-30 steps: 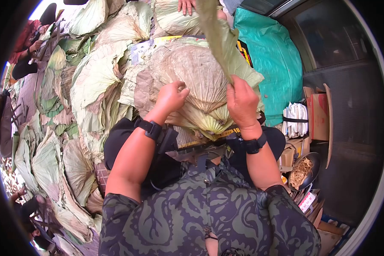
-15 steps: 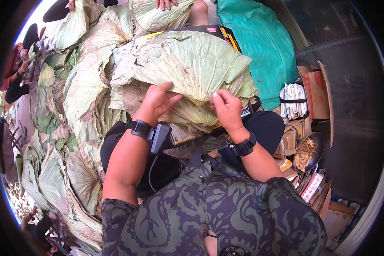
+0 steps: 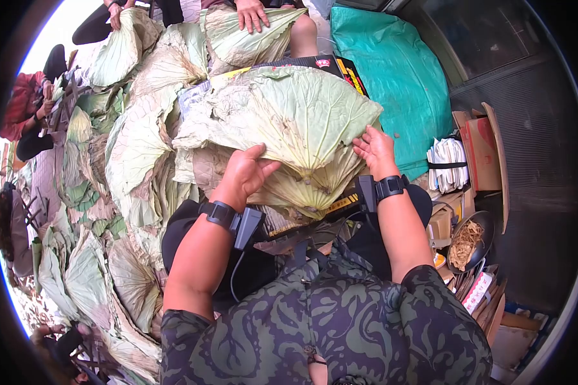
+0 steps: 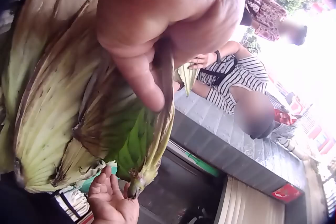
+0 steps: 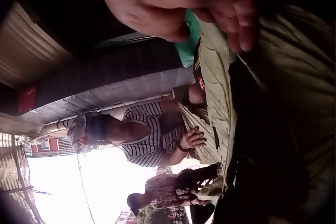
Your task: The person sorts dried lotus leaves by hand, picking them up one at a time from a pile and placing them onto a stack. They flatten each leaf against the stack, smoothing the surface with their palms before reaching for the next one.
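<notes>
Your left hand (image 3: 245, 173) pinches the near edge of the top leaf (image 3: 302, 115), thumb over and fingers under, pinning it flat on the pile of leaves (image 3: 308, 186) in your lap. Your right hand (image 3: 376, 151) lies open, fingers straight, steadying the leaf's edge just beyond your grip, so the fan stays spread.

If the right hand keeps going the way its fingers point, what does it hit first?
The right hand points up and inward at the edge of the top lotus leaf, which it appears to touch already, so that leaf comes first. Depth is unclear.
</notes>
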A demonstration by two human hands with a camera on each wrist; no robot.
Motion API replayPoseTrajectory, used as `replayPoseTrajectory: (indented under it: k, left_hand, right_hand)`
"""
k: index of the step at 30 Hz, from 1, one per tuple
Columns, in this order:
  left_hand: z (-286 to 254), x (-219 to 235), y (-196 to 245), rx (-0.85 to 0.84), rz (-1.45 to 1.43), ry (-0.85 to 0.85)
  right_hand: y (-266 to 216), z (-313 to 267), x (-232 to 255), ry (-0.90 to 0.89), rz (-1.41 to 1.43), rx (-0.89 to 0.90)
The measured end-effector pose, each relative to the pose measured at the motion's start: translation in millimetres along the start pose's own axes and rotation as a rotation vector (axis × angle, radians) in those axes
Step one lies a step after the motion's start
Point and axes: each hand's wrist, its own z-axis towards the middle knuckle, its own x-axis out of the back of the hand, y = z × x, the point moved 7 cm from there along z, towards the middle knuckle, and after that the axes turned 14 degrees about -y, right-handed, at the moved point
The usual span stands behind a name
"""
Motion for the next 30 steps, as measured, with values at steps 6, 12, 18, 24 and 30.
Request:
replayPoseTrajectory:
  k: [6, 12, 18, 24, 30]
  left_hand:
    - [-4.6, -3.4, -2.7, 0.047, 0.126, 0.052]
    - [-8.8, -4.3, -0.8, 0.115, 0.312, 0.120]
    - [-19.8, -12.5, 13.1, 0.217, 1.215, 0.036]
    - [-40.2, -84.2, 38.1, -0.657, 1.803, -0.078]
    - [-19.3, -51.4, 2.1, -0.246, 1.981, -0.085]
  right_hand:
    - [5.9, 34.2, 20.0, 0.168, -0.340, -0.057]
    - [0.9, 33.6, 21.5, 0.180, -0.328, 0.069]
    - [-52.8, 0.9, 16.1, 0.371, -0.707, 0.589]
    - [-62.6, -23.0, -139.3, -0.494, -1.060, 0.848]
    - [-11.5, 42.1, -220.2, -0.929, -1.623, 0.808]
